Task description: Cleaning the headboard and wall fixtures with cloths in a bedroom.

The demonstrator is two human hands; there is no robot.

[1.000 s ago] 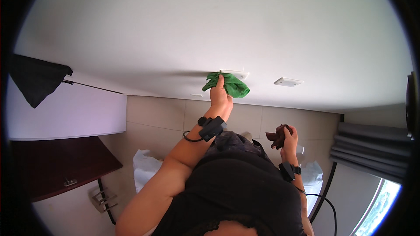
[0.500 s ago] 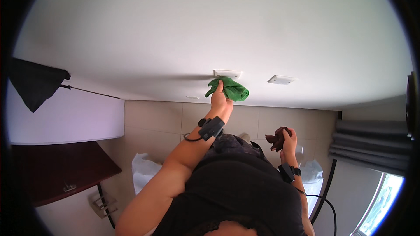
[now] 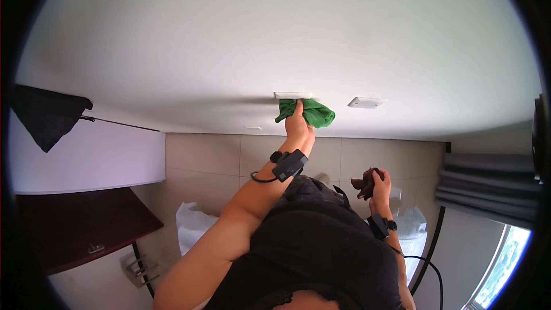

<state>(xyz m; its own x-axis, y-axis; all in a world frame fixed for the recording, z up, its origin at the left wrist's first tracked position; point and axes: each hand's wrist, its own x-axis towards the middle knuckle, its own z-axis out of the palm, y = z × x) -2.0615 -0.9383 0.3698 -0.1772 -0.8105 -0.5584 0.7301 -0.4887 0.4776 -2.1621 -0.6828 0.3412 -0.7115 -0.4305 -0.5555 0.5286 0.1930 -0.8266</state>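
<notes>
A green cloth [image 3: 319, 114] is bunched in my left hand [image 3: 297, 124], thumb on top, up against the white wall. It sits right at the lower edge of a white wall plate [image 3: 293, 95], and I cannot tell how firmly it presses there. My right hand [image 3: 381, 188] is lower and to the right, away from the wall, with its fingers closed around a crumpled dark brown cloth [image 3: 363, 184]. A second white wall plate [image 3: 367, 103] is to the right of the first. Both wrists carry black devices.
A dark bag-like cloth [image 3: 49, 115] hangs at the far left above a pale panel [image 3: 86, 161]. Below it is a dark red-brown board [image 3: 86, 224]. Grey curtains [image 3: 488, 186] and a window [image 3: 504, 267] are at the right. White plastic bags [image 3: 192, 227] stand on the tiled floor.
My left hand has shifted a little to the right with the green cloth, along the wall plate's lower edge. The right hand still holds the brown cloth in nearly the same place.
</notes>
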